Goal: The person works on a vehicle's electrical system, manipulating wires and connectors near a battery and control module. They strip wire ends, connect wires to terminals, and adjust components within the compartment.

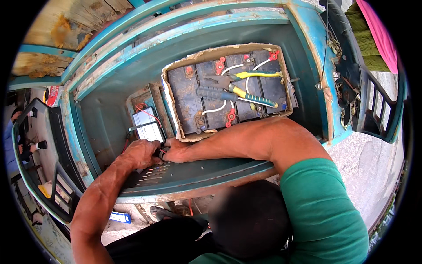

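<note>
Both my hands meet inside the green metal box, at its near left. My left hand is bent with its fingers curled together beside a silver metal box with wires. Close against it, my right hand reaches in from the right, fingers closed around a dark cable. What the left fingertips pinch is hidden. Just behind my right forearm, a cardboard box holds several dark batteries joined by white wires. Pliers with yellow handles and a dark blue ribbed tool handle lie on the batteries.
Several thin rods with coloured ends lie on the floor of the box near its front wall. A teal metal frame surrounds it. Black plastic guards stand at both sides. A blue-and-white packet lies below on the ground.
</note>
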